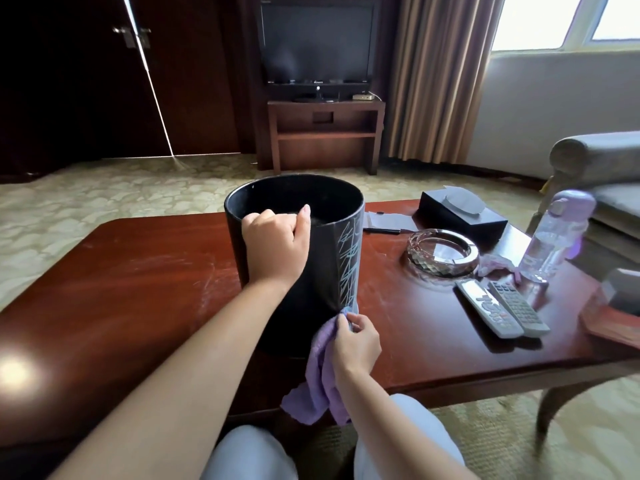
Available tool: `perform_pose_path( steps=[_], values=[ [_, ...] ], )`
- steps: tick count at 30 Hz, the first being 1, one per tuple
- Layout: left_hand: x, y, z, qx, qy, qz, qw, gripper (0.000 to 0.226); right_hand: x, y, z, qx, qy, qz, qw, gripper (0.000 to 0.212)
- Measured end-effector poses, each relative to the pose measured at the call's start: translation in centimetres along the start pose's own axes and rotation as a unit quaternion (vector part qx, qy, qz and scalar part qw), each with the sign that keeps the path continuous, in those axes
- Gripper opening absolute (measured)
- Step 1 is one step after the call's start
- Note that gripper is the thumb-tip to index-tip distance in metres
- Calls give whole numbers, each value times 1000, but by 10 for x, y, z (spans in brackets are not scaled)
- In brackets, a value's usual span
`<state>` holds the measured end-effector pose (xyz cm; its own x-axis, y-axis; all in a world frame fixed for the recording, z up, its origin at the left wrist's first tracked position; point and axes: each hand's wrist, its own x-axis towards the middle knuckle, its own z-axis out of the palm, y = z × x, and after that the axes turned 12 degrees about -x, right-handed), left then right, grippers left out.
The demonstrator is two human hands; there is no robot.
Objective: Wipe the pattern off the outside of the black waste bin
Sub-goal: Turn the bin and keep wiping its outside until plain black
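Your left hand (273,242) is curled over the near rim of the black waste bin (294,271), fingers hooked inside, steadying it upright on the glossy red-brown wooden counter (121,271). The bin is a plain, stiff-walled cylinder with a matte skin; it looks light and likely to slide or tip on that polished top, so the rim grip is the right place to brace it. Pale scribbled lines, the pattern (348,261), run down its right flank and remain unwiped. Just below them your right hand (356,344) pinches a soft lilac cloth (322,382), bunched at the fingertips and pressed against the bin's lower wall, the rest hanging limp over the counter's edge. Expect the cloth to fold under pressure; wad it firmer before scrubbing upward. Further right sit a faceted glass ashtray (443,252), two grey remotes (502,311), a black tissue box (460,213) and a clear bottle (550,237) with a lilac cap.
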<state>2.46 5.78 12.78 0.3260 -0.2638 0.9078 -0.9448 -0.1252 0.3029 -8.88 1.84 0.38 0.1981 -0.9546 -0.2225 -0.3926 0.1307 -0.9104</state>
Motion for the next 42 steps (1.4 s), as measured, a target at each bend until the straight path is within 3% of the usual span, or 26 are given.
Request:
perform_pose_path(
  steps=[4, 8, 13, 17, 22, 26, 30, 34, 39, 42],
  values=[
    [-1, -1, 0, -5, 1, 22, 1000, 49, 4, 14, 1, -47, -42, 59, 996, 16],
    [-3, -10, -5, -4, 10, 40, 999, 49, 0, 8, 1, -8, -9, 19, 1000, 18],
    [-3, -9, -9, -1, 4, 39, 999, 49, -4, 11, 0, -42, -35, 66, 996, 22],
    [-4, -11, -9, -12, -2, 25, 1000, 49, -6, 1, -3, 2, 14, -2, 1000, 18],
    [-4, -9, -11, -27, -11, 26, 999, 49, -8, 13, -5, -37, -14, 40, 998, 18],
    [-4, -10, -10, -25, -5, 25, 999, 48, -15, 2, -4, 41, 25, -25, 999, 10],
    [-5, -10, -10, -24, -11, 27, 999, 48, -18, 3, -3, 39, 19, 1, 999, 6],
    [-6, -9, -10, -21, -3, 29, 999, 48, -22, -13, -5, 98, 25, -71, 992, 5],
    [-5, -8, -12, -26, -11, 34, 999, 48, -23, -9, -4, 123, 2, 1, 992, 5],
    [-6, -8, -12, -26, -4, 36, 999, 47, -24, -23, -1, 158, -1, -16, 987, 14]
  ],
)
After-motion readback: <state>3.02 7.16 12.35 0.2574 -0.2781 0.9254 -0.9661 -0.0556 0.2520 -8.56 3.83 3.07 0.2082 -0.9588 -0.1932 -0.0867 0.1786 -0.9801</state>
